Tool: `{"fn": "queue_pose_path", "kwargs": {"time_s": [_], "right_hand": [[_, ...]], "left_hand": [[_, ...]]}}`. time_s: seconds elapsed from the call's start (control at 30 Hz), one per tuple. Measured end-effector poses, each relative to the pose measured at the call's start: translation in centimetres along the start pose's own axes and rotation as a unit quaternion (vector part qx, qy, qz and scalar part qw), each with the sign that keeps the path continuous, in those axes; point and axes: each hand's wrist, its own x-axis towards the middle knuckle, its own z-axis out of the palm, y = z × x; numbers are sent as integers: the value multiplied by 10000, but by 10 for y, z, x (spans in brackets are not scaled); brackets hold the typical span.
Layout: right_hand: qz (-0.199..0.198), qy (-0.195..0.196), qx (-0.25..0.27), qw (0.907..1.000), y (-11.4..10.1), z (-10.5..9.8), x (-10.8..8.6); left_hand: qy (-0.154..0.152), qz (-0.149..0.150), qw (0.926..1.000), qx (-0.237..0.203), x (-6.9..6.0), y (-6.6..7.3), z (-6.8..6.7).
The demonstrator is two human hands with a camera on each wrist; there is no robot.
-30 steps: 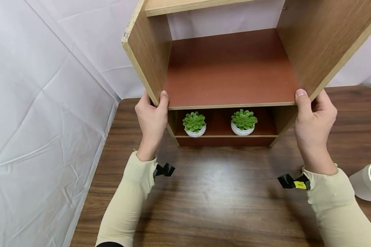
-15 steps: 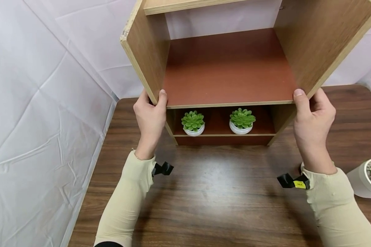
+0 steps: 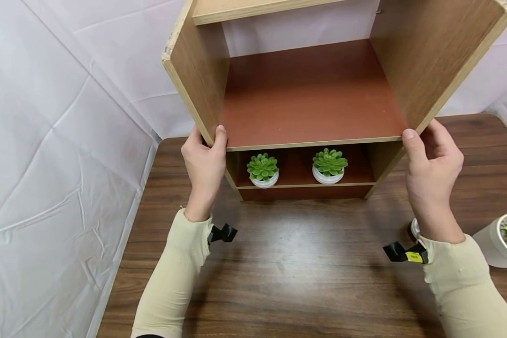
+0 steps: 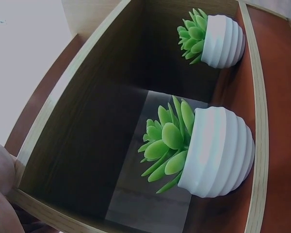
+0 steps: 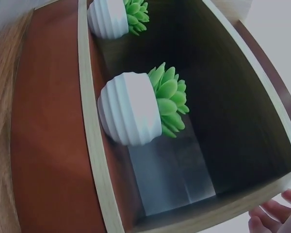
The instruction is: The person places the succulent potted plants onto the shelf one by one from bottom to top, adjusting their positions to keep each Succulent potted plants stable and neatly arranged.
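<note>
A wooden shelf unit (image 3: 317, 94) with reddish-brown boards stands upright on the table. My left hand (image 3: 204, 162) grips its left side panel at the middle board's height, thumb inside and fingers round the outer side. At the right panel, my right hand (image 3: 433, 166) has its thumb at the board's front edge and its fingers behind the panel. In the right wrist view, the fingers (image 5: 269, 216) lie loosely outside the panel. Below that board sit two small succulents in ribbed white pots, the left succulent (image 3: 263, 168) and the right succulent (image 3: 329, 162).
A larger white pot with a green plant (image 3: 496, 239) stands on the table (image 3: 295, 286) at the right. Partly hidden by the right wrist is a small white object with a dark base (image 3: 414, 229). White sheeting (image 3: 59, 169) hangs at the left and behind.
My right hand has shifted slightly right and down along the panel, its thumb lower at the board's edge. My left hand keeps its grip. The small white object shows more beside the right wrist.
</note>
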Motion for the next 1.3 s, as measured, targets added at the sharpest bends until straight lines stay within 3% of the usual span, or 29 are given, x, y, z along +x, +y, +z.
{"fn": "queue_pose_path", "kwargs": {"time_s": [0.43, 0.7, 0.8, 1.03, 1.3], "right_hand": [[-71, 237, -409, 9989, 7, -20, 2], [319, 353, -395, 9981, 4, -30, 1], [351, 369, -630, 9967, 3, -34, 0], [386, 495, -1922, 9793, 1, -50, 1], [377, 402, -2523, 9661, 5, -68, 0]], "left_hand": [[33, 43, 10000, 22, -1, -2, 1], [29, 3, 10000, 11, -1, -1, 0], [13, -3, 10000, -4, -1, 0, 0], [40, -19, 10000, -73, -2, -1, 1], [56, 24, 9999, -118, -1, -3, 2]]}}
